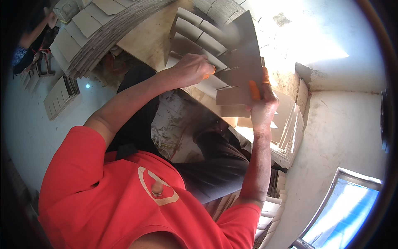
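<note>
A slotted cardboard sheet [242,68] stands tilted over the work board, its slots facing the left. My right hand [264,103] grips its near right edge, with orange covers on the thumb and a finger. Several cardboard strips [211,39] lie in rows to the left, their ends meeting the slotted side; how deep they sit in the slots is hard to tell. My left hand [188,71] is closed by the nearer strips, an orange cover showing on a fingertip. What its fingers pinch, if anything, is hidden.
A wooden board [145,33] lies beneath the work. Stacked cardboard sheets [97,25] rise at the far left, and a slotted bundle [62,97] rests on the floor. More cardboard [288,124] leans beside the white wall [331,128] at right. Another person's arm [31,35] shows far left.
</note>
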`<state>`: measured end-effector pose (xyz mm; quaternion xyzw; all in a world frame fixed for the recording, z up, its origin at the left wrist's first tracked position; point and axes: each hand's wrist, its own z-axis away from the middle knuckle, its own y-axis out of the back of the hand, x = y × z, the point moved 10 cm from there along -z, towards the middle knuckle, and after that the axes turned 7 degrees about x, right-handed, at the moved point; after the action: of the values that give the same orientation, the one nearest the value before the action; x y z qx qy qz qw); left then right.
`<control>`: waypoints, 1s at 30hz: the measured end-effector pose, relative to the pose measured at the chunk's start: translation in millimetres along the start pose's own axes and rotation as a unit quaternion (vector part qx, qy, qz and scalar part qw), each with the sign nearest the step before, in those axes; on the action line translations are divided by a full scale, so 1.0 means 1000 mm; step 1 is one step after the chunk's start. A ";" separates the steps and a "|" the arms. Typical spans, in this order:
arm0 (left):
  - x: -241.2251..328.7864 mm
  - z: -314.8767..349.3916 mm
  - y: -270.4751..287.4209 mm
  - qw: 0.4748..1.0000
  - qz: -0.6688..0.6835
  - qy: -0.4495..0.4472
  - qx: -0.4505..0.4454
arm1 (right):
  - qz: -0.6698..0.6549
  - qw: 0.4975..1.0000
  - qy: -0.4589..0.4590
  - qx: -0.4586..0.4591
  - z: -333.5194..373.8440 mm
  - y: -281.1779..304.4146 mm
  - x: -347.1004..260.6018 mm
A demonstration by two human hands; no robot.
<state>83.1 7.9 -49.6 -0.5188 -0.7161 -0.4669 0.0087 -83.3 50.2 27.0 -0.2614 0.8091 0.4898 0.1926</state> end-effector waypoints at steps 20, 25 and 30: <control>-0.007 -0.009 -0.003 0.998 0.056 -0.034 -0.014 | 0.131 0.951 0.077 -0.270 0.036 -0.114 0.010; -0.009 -0.005 -0.009 0.996 0.038 0.060 -0.062 | 0.089 0.968 0.005 -0.233 0.038 -0.046 0.006; -0.007 -0.002 0.002 0.999 0.003 0.046 -0.027 | 0.309 0.937 0.002 0.163 0.034 0.087 0.092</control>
<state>87.3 1.3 -50.6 -0.4992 -0.7002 -0.5096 0.0287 -207.6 92.7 19.7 0.0359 0.9191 0.3860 0.0703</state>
